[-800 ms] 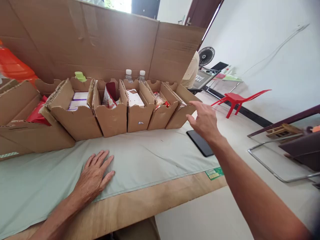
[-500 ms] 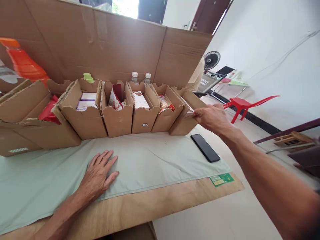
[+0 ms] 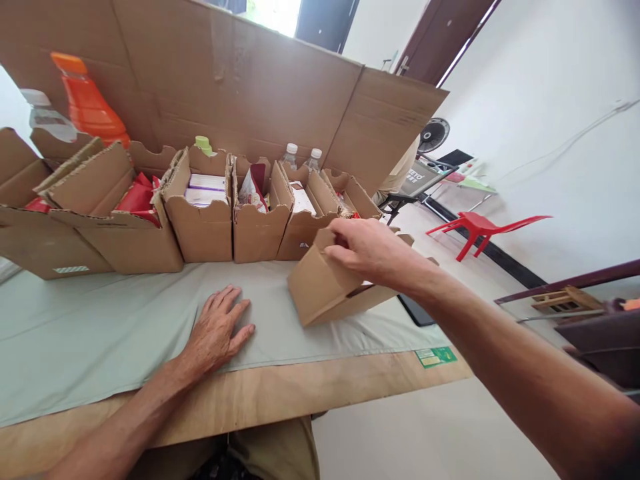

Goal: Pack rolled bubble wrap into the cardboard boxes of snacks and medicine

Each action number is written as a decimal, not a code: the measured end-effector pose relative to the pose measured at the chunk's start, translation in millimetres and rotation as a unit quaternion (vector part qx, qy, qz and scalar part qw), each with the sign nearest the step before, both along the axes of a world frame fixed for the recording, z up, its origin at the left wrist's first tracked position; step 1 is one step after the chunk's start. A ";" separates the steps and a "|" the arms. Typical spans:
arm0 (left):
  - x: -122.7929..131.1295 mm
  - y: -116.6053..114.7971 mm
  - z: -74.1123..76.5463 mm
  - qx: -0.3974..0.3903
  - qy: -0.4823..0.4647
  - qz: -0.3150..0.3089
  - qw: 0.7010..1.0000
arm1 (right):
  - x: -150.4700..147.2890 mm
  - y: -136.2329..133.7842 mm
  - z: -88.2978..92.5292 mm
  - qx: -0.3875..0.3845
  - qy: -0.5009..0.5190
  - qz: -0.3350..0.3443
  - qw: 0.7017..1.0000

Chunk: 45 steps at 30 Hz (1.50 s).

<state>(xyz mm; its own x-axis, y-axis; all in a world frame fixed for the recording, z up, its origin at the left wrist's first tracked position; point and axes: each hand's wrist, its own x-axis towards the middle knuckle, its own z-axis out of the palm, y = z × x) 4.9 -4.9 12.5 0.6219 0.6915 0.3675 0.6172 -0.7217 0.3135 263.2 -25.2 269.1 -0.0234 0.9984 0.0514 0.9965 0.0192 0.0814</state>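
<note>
My right hand (image 3: 367, 250) grips the top edge of a small open cardboard box (image 3: 325, 287), which is tilted and pulled out in front of the row toward me. My left hand (image 3: 217, 327) lies flat, fingers spread, on the pale green cloth (image 3: 100, 333) covering the wooden table (image 3: 300, 393). Behind stands a row of open cardboard boxes (image 3: 200, 213) holding white packets, red packets and snack bags. A black phone (image 3: 415, 312) lies on the cloth, mostly hidden behind the pulled box and my right arm.
A tall cardboard sheet (image 3: 240, 87) walls off the back of the table. An orange bottle (image 3: 87, 100) and clear water bottles (image 3: 300, 157) stand behind the boxes. To the right are a red plastic chair (image 3: 475, 227), a fan (image 3: 433, 133) and a seated person's back (image 3: 400, 173).
My right hand reached the rightmost box, took its edge and drew it out of the row toward me, tilting it. My left hand stayed flat on the cloth.
</note>
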 end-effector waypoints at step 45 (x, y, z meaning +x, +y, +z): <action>22.8 -11.6 23.6 -0.285 -0.259 0.055 0.921 | 43.1 -75.5 -208.8 0.152 0.622 -0.134 0.756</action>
